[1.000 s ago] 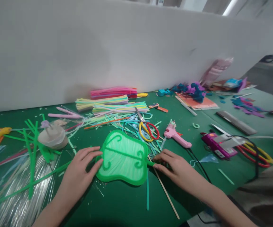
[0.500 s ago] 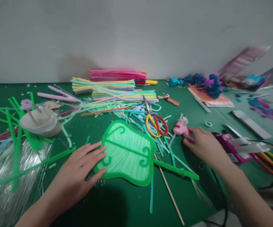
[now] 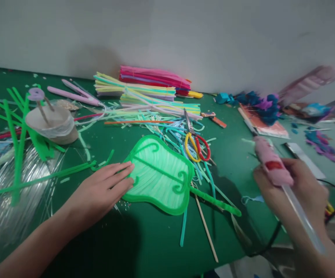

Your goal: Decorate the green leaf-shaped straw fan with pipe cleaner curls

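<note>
A green hand fan (image 3: 158, 175) lies on the table, with curled trim on its pale green face and a fuzzy green handle pointing right. My left hand (image 3: 106, 185) rests its outstretched fingers on the fan's left edge; its thumb is out of sight. My right hand (image 3: 295, 197) is wrapped round a pink hot glue gun (image 3: 273, 162), raised right of the fan with its nozzle pointing away from me. A clear glue stick (image 3: 303, 220) sticks out of the gun's back end. Scissors (image 3: 196, 143) with one yellow and one red handle lie behind the fan.
Bundles of pipe cleaners (image 3: 147, 90) lie along the wall. A whitish cup (image 3: 51, 125) holding sticks and a pink hair straightener (image 3: 74, 92) are at left, near clear strips (image 3: 19, 212). A wooden stick (image 3: 206, 227) lies below the fan's handle. Blue and purple pieces (image 3: 267, 106) are at back right.
My right hand has lifted the glue gun off the table and brought it up and to the right. My left hand stays at the fan's left edge, and the view has shifted slightly.
</note>
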Motion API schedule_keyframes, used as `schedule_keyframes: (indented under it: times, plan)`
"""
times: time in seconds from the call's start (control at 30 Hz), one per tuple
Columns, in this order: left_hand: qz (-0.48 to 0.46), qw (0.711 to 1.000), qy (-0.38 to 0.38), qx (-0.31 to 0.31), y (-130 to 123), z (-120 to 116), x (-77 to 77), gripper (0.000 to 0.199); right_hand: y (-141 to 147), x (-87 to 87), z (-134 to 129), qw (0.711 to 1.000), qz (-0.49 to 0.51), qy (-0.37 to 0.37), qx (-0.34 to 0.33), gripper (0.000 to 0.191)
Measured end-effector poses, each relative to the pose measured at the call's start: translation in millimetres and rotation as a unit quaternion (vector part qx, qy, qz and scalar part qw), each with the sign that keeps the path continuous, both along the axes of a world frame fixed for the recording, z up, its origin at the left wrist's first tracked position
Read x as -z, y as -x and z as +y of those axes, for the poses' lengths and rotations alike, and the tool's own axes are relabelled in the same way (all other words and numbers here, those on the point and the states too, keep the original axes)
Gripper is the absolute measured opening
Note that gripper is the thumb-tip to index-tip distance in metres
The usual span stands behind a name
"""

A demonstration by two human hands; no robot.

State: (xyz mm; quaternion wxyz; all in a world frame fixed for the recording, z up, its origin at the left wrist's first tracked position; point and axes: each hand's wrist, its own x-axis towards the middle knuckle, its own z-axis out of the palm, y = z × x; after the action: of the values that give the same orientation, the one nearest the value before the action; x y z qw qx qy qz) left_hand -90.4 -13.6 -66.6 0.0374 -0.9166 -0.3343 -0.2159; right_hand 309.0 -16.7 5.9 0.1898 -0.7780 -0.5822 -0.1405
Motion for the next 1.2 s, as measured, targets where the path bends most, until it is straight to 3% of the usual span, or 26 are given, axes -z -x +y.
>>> schedule_keyframes:
  times: [0.1,0.17,0.23,0.33,0.57,0.67,0.73,0.8,0.97,1.13,1.2]
  plan:
    - [-0.010,1.000,0.014,-0.015,-4,-1,-2.1,0.024,35,-2.8,-26,0.985,0.119,0.021,-0.125,0.022]
    - [-0.017,0.999,0.032,-0.023,-6,-1,-3.7,0.025,60,1.9,-38,0.945,0.178,0.081,-0.264,0.020]
    - [-0.032,0.998,0.046,-0.031,-6,-2,-4.1,0.025,82,10.5,-47,0.894,0.215,0.082,-0.386,0.020]
    - [-0.052,0.995,0.078,-0.032,-3,-2,-2.4,0.027,106,24.5,-53,0.851,0.229,0.102,-0.462,0.016]
    - [-0.102,0.972,0.203,-0.069,3,-1,-5.5,0.031,124,34.1,-57,0.822,0.141,0.132,-0.536,0.017]
    - [-0.145,0.955,0.191,-0.177,6,1,-12.4,0.029,126,29.5,-54,0.817,0.130,0.148,-0.542,0.016]
    - [-0.185,0.920,0.221,-0.264,8,2,-17.0,0.031,127,24.7,-50,0.814,0.128,0.160,-0.544,0.015]
    - [-0.205,0.894,0.259,-0.303,8,4,-20.9,0.034,128,19.5,-46,0.809,0.126,0.169,-0.548,0.015]
    - [-0.170,0.916,0.274,-0.239,6,4,-26.9,0.030,123,12.6,-37,0.796,0.152,0.173,-0.560,0.010]
    - [-0.081,0.950,0.273,-0.126,12,-6,-21.4,0.056,110,19.3,-24,0.791,0.212,0.157,-0.552,0.005]
    - [-0.063,0.959,0.254,-0.107,14,-8,-15.8,0.058,106,22.0,-19,0.783,0.226,0.155,-0.558,0.005]
